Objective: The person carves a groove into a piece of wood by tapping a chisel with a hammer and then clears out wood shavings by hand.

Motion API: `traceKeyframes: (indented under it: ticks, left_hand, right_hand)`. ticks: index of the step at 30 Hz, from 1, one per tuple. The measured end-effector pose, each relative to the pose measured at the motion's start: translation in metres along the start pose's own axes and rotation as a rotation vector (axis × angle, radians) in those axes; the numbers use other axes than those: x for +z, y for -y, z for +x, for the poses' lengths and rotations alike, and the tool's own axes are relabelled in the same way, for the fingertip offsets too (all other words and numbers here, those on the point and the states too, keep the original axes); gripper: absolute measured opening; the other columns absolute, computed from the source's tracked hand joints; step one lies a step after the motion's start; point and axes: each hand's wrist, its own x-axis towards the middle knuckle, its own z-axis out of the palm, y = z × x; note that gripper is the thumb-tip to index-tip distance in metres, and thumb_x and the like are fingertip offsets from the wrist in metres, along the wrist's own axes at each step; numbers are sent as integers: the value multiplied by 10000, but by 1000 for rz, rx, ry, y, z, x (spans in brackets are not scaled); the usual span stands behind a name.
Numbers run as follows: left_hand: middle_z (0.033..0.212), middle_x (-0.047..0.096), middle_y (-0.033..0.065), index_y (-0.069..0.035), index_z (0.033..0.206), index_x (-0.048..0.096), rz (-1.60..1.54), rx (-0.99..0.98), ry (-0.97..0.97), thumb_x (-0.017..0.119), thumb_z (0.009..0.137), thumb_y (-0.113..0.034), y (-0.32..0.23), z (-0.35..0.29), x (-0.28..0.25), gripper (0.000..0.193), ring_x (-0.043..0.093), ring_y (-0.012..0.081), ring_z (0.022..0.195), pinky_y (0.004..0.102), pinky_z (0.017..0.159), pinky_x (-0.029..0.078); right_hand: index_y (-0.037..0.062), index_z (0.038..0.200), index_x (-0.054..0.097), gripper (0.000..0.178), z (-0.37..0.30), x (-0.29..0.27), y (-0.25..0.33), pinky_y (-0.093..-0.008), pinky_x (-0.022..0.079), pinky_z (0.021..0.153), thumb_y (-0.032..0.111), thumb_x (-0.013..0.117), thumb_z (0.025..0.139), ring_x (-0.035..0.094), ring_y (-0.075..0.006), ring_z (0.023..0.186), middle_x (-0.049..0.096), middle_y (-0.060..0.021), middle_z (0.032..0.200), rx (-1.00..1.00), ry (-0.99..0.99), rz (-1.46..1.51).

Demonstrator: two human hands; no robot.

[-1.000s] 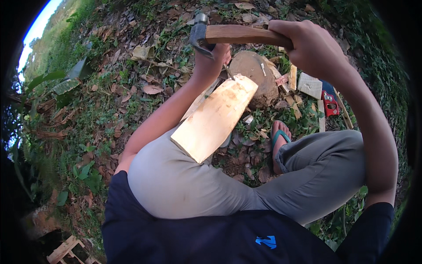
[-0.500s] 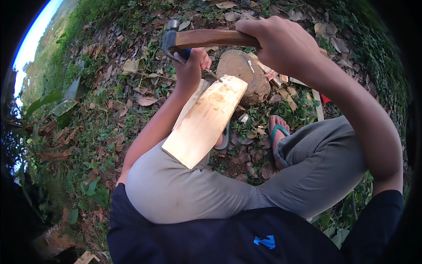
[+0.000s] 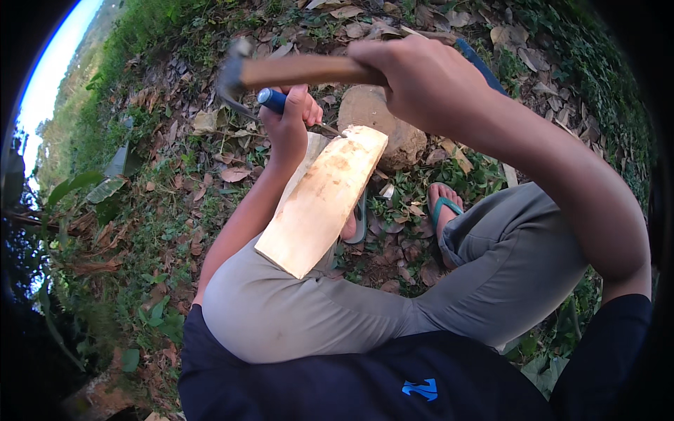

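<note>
My right hand [image 3: 425, 81] is wrapped round the wooden handle of a claw hammer [image 3: 309, 71], whose blurred metal head hangs just above and left of my left hand. My left hand [image 3: 288, 130] grips a chisel [image 3: 272, 100] with a blue handle. Its thin blade slants down to the chipped far end of a pale wooden board [image 3: 323, 200]. The board slopes from my left thigh toward a round log stump [image 3: 375, 116]; whether its far end touches the stump, I cannot tell. Another piece of wood [image 3: 303, 158] shows along the board's left side.
Dry leaves and low green plants [image 3: 168, 242] cover the ground. My feet, in green flip-flops [image 3: 442, 208], stand near the stump. Beyond my right forearm lies a long blue thing [image 3: 481, 67], partly hidden. Broad leaves [image 3: 77, 184] grow at the left.
The hammer and my right hand have moved left, bringing the hammer head past the chisel. The chisel's handle end now shows. The board has shifted slightly left.
</note>
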Motion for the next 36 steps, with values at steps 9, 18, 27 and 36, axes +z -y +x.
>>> traceKeyframes:
  ticks: [9,18,27,36]
  left_hand:
    - [584,436,-12,-50,777,474,-2,28,-4,542,1009,-138,12,0,-8,257,442,106,482,288,507,420]
    - [618,423,2,-60,729,475,15,-18,-18,520,990,-125,10,-2,-8,273,462,145,534,353,565,450]
    - [645,432,9,-45,861,478,34,80,50,508,1001,-98,10,-5,-15,153,495,163,561,382,610,494]
    - [640,435,4,-35,808,482,79,56,38,532,1011,-154,2,-17,-12,241,524,165,565,394,650,525]
  right_hand:
    - [153,1035,673,270,-1,-4,7,-475,534,699,50,644,787,700,-333,814,695,-108,819,-42,81,-116]
    - [168,1063,673,290,-3,-3,4,-483,530,679,52,642,799,694,-345,782,686,-118,795,-61,103,-88]
    - [142,1036,669,232,-5,-2,5,-478,531,680,72,621,820,684,-366,789,683,-144,800,-68,160,-112]
    - [154,1043,691,255,-5,-8,14,-473,541,697,61,582,831,698,-355,809,698,-145,842,-1,112,-89]
